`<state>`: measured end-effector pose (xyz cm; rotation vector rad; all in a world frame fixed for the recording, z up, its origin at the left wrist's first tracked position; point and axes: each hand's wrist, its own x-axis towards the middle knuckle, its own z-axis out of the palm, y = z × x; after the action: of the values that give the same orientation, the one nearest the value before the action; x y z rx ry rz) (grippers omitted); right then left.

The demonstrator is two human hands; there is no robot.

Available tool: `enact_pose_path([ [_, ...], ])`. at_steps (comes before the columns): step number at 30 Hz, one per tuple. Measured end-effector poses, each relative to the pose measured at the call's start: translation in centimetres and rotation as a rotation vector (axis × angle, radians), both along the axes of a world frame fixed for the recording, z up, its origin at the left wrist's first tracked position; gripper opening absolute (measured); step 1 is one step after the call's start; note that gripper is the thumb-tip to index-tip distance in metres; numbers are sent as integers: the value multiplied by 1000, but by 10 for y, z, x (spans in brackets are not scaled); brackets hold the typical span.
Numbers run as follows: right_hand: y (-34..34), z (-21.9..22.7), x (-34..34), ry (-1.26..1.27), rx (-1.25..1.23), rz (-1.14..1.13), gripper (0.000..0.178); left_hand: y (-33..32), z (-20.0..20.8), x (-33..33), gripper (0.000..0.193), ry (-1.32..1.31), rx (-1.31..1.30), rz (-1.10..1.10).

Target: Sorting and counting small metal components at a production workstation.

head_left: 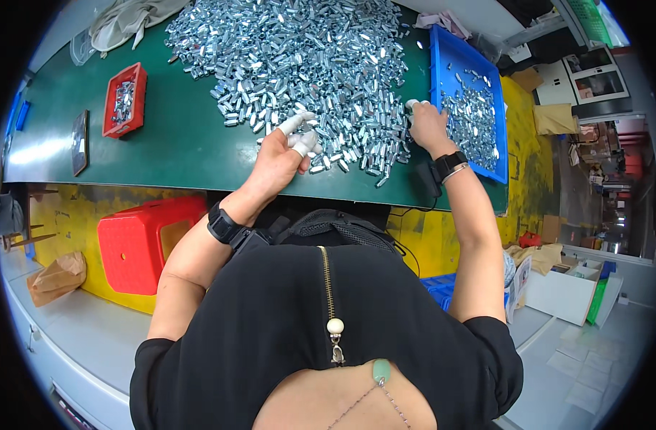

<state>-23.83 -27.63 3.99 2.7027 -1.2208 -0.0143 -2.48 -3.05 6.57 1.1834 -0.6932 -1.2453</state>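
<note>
A red rectangular plastic bin [123, 130] sits left of the heap of small silver metal pieces [306, 61]; the half-curled left hand [278, 159] is at the heap's near edge, the right hand [429, 129] at its right edge, both grips unclear; rightmost, a blue plastic tray [448, 49].

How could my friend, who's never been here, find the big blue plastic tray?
Find the wide green table. Look for its big heap of silver metal pieces; to the heap's right is the rectangular blue plastic tray. Unlike the small red rectangular plastic bin left of the heap, it's blue and much bigger.
</note>
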Motion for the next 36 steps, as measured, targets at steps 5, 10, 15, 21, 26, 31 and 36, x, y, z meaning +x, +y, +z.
enact_pose_path([
  [5, 12, 16, 10, -133, 121, -83, 15, 0, 2, 0, 39, 23, 7, -27],
  [10, 112, 72, 80, -901, 668, 167, 16, -4, -2, 1, 38, 199, -11, -76],
  [15, 152, 86, 90, -880, 698, 343, 15, 5, 0, 2, 37, 516, -127, -120],
  [21, 147, 100, 80, -765, 781, 362, 15, 8, 16, -11, 34, 383, -199, -79],
  [26, 146, 96, 68, -740, 703, 373, 12, 5, 17, -15, 44, 191, -194, -109],
  [31, 146, 87, 55, -693, 503, 387, 12, 4, 15, -25, 44, 111, -174, -121],
  [36, 145, 79, 43, -765, 659, 292, 14, 2, 10, -37, 45, -17, -249, -80],
])
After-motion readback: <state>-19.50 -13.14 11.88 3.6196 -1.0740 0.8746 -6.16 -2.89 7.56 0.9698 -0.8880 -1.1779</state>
